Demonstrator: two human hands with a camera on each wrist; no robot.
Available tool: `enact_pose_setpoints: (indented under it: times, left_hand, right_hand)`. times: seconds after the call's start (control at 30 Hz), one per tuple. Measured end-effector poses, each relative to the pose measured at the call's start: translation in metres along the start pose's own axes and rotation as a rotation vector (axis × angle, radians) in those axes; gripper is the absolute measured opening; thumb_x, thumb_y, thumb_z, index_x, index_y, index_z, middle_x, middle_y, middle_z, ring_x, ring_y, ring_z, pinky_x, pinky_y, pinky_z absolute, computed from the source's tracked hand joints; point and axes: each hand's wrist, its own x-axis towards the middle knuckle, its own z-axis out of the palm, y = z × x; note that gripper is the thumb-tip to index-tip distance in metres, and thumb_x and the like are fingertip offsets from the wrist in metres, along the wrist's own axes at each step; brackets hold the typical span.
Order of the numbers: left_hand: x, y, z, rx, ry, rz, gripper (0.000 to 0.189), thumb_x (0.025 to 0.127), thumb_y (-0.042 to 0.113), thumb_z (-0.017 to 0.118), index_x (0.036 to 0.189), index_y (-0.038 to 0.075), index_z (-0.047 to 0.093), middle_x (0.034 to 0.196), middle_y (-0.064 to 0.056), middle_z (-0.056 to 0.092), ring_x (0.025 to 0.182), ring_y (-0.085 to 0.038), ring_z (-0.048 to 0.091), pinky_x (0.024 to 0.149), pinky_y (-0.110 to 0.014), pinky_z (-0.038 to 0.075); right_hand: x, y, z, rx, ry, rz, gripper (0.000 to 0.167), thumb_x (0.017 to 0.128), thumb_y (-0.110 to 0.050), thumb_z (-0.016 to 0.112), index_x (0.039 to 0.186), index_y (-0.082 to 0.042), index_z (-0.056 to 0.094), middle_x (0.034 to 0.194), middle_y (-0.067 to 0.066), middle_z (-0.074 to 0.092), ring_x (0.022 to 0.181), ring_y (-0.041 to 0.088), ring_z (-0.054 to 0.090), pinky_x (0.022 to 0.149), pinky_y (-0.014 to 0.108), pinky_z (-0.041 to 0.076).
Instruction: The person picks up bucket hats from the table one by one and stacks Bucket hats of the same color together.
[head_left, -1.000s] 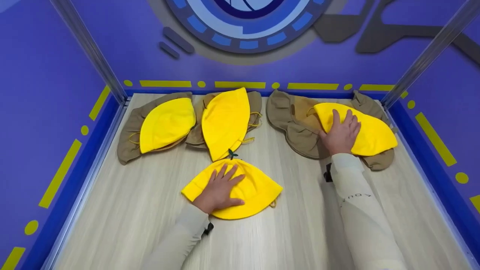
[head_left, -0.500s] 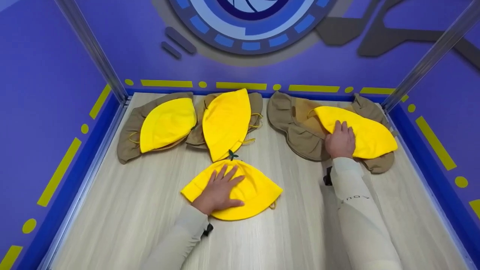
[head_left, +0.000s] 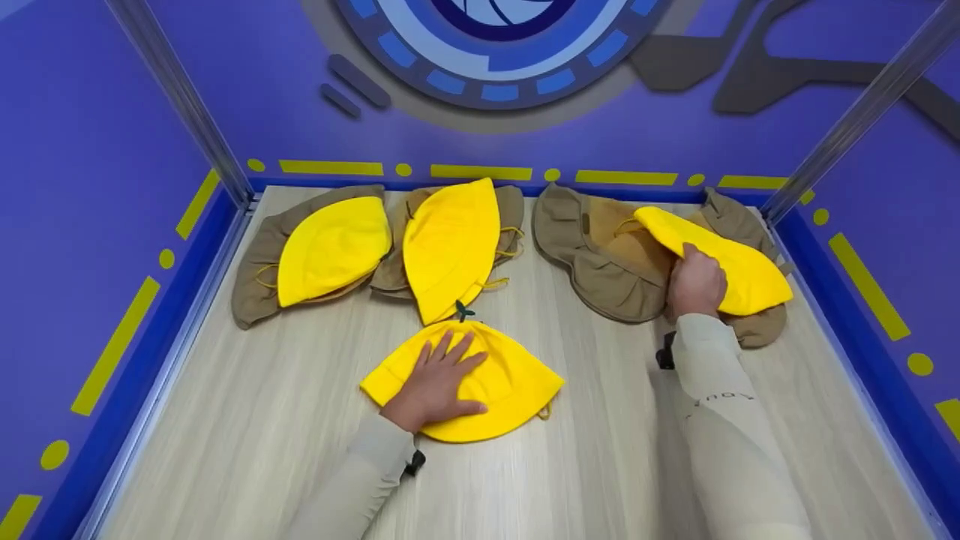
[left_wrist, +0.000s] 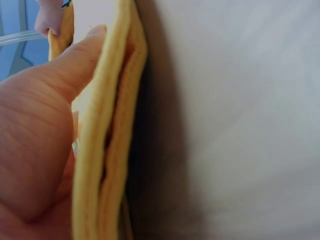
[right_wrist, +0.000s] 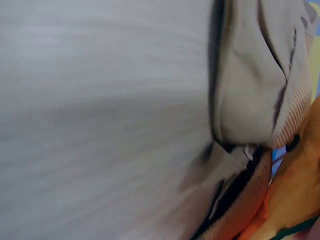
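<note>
In the head view my left hand (head_left: 439, 382) lies flat with spread fingers on a yellow bucket hat (head_left: 517, 394) with a green sprout on top. The left wrist view shows my thumb (left_wrist: 82, 57) on this hat's folded double brim (left_wrist: 90, 165). Farther back on the right, my right hand (head_left: 697, 283) grips the near edge of another yellow hat (head_left: 754, 277) with curled fingers; its fingertips are hidden. That hat lies over brown hats (head_left: 615, 292) with gathered brims. Brown cloth (right_wrist: 250, 85) fills the right side of the right wrist view.
Two more yellow hats (head_left: 337, 247) (head_left: 454, 247) lie on brown ones (head_left: 255, 281) along the back left. Blue printed walls (head_left: 480, 142) close off the back and both sides of the wooden table (head_left: 585, 465), with metal posts (head_left: 187, 112) at the corners.
My right hand has gone from lying spread on the right yellow hat to gripping its near edge with curled fingers, shifting slightly right. The left hand stays put.
</note>
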Motion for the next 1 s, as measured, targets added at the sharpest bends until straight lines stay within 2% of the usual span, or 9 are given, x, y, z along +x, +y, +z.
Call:
enact_pose_setpoints:
  times: [0.2, 0.3, 0.4, 0.53, 0.63, 0.77, 0.87, 1.0]
  left_hand:
    - [0.001, 0.001, 0.003, 0.031, -0.002, -0.001, 0.083, 0.093, 0.063, 0.063, 0.160, 0.025, 0.036, 0.174, -0.005, 0.012, 0.160, -0.039, 0.005, 0.125, -0.065, 0.008]
    - [0.002, 0.001, 0.004, 0.048, -0.007, 0.000, 0.083, 0.093, 0.065, 0.061, 0.161, 0.025, 0.034, 0.174, -0.005, 0.011, 0.160, -0.039, 0.004, 0.126, -0.065, 0.008]
    - [0.001, 0.001, 0.003, 0.055, -0.015, -0.001, 0.083, 0.094, 0.065, 0.060, 0.162, 0.025, 0.033, 0.174, -0.005, 0.010, 0.160, -0.039, 0.004, 0.125, -0.065, 0.008]
    - [0.000, 0.001, 0.002, 0.054, -0.025, -0.004, 0.083, 0.094, 0.065, 0.059, 0.162, 0.025, 0.032, 0.174, -0.005, 0.009, 0.160, -0.039, 0.003, 0.125, -0.065, 0.007]
    - [0.000, 0.000, 0.002, 0.057, -0.027, -0.004, 0.083, 0.094, 0.064, 0.060, 0.162, 0.025, 0.032, 0.174, -0.005, 0.009, 0.160, -0.038, 0.002, 0.126, -0.065, 0.007]
    - [0.000, -0.001, 0.002, 0.054, -0.017, 0.006, 0.083, 0.094, 0.063, 0.062, 0.161, 0.024, 0.034, 0.174, -0.006, 0.011, 0.160, -0.039, 0.004, 0.125, -0.065, 0.008]
    - [0.000, -0.001, 0.002, 0.044, -0.012, 0.007, 0.082, 0.094, 0.063, 0.062, 0.161, 0.024, 0.035, 0.174, -0.006, 0.012, 0.160, -0.040, 0.004, 0.125, -0.065, 0.008]
    - [-0.001, -0.001, 0.003, 0.029, -0.010, 0.006, 0.082, 0.094, 0.064, 0.061, 0.161, 0.025, 0.035, 0.174, -0.006, 0.011, 0.160, -0.039, 0.004, 0.125, -0.065, 0.007]
  right_hand:
    - [0.003, 0.004, -0.022, 0.011, 0.054, 0.002, 0.041, 0.105, -0.010, 0.053, 0.145, -0.004, 0.056, 0.131, 0.030, 0.064, 0.108, 0.055, 0.063, 0.099, 0.065, 0.050]
    - [0.004, 0.003, -0.037, 0.013, 0.091, 0.017, 0.042, 0.105, -0.010, 0.056, 0.146, -0.005, 0.055, 0.130, 0.029, 0.065, 0.110, 0.054, 0.064, 0.101, 0.062, 0.050]
    - [0.004, 0.001, -0.051, 0.054, 0.157, 0.038, 0.039, 0.104, -0.010, 0.057, 0.143, -0.005, 0.059, 0.126, 0.029, 0.067, 0.111, 0.052, 0.065, 0.103, 0.060, 0.050]
    - [0.002, -0.001, -0.068, 0.159, 0.259, 0.073, 0.028, 0.104, -0.011, 0.055, 0.128, -0.004, 0.069, 0.116, 0.027, 0.072, 0.106, 0.051, 0.065, 0.101, 0.058, 0.052]
    - [-0.003, -0.004, -0.081, 0.262, 0.252, 0.131, 0.031, 0.107, -0.020, 0.053, 0.134, -0.012, 0.068, 0.125, 0.021, 0.071, 0.115, 0.043, 0.066, 0.106, 0.051, 0.052]
    - [-0.012, -0.009, -0.098, 0.378, 0.198, 0.221, 0.042, 0.108, -0.033, 0.050, 0.148, -0.024, 0.056, 0.143, 0.009, 0.064, 0.130, 0.029, 0.062, 0.113, 0.042, 0.047]
    - [-0.019, -0.014, -0.108, 0.436, 0.185, 0.257, 0.044, 0.106, -0.039, 0.050, 0.147, -0.025, 0.057, 0.145, 0.004, 0.063, 0.130, 0.024, 0.063, 0.111, 0.038, 0.049]
    - [-0.032, -0.022, -0.119, 0.497, 0.172, 0.266, 0.048, 0.103, -0.046, 0.051, 0.145, -0.024, 0.059, 0.144, 0.002, 0.064, 0.127, 0.021, 0.065, 0.108, 0.035, 0.051]
